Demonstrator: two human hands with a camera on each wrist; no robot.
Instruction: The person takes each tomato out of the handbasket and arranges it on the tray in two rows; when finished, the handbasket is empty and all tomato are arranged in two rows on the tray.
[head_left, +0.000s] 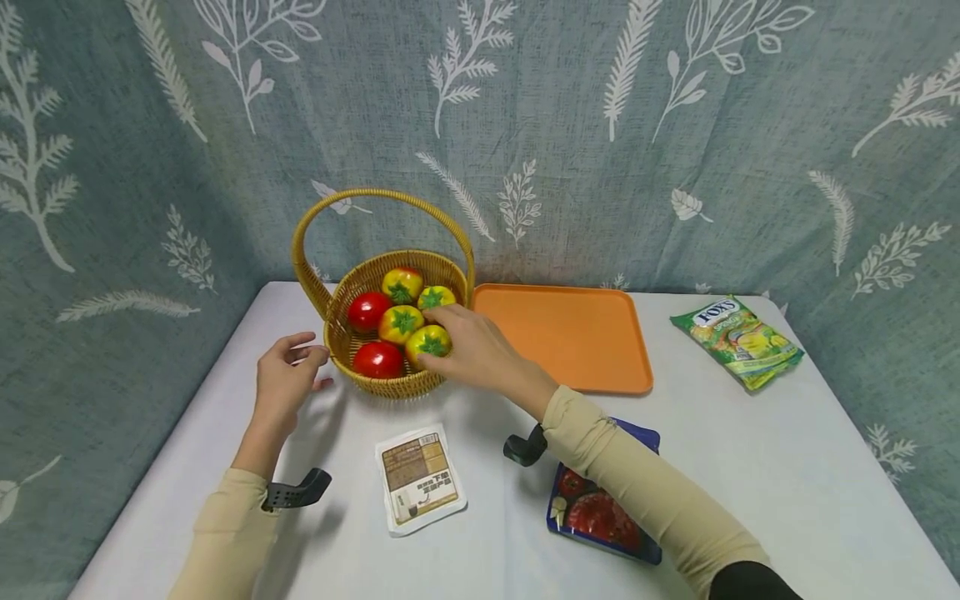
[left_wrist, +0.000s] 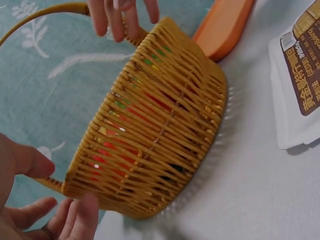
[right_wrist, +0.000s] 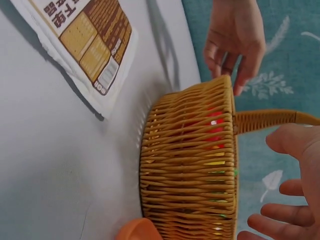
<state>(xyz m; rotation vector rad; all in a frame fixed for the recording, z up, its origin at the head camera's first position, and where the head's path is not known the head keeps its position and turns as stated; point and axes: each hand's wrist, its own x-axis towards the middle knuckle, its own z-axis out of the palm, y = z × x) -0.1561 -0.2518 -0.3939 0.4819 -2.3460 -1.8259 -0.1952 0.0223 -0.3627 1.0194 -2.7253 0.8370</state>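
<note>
A wicker basket (head_left: pixel 397 387) with a tall arched handle holds several fruits: glossy red tomatoes (head_left: pixel 378 360) and yellow ones with green leafy tops (head_left: pixel 401 323). At its left rim is my left hand (head_left: pixel 288 375), thumb and fingers apart and loosely bent; whether the fingertips touch the rim I cannot tell. My right hand (head_left: pixel 480 350) reaches over the right rim, above the yellow fruits. In the right wrist view that hand (right_wrist: pixel 300 175) has its fingers spread beside the basket handle (right_wrist: pixel 270 120), with no fruit visible between them.
An orange tray (head_left: pixel 570 337) lies right of the basket. In front is a white packet with a brown label (head_left: pixel 422 479). A blue-edged package with red pictures (head_left: pixel 600 517) lies partly under the right sleeve. A green FOX'S bag (head_left: pixel 742 342) rests at far right. Patterned curtains stand behind.
</note>
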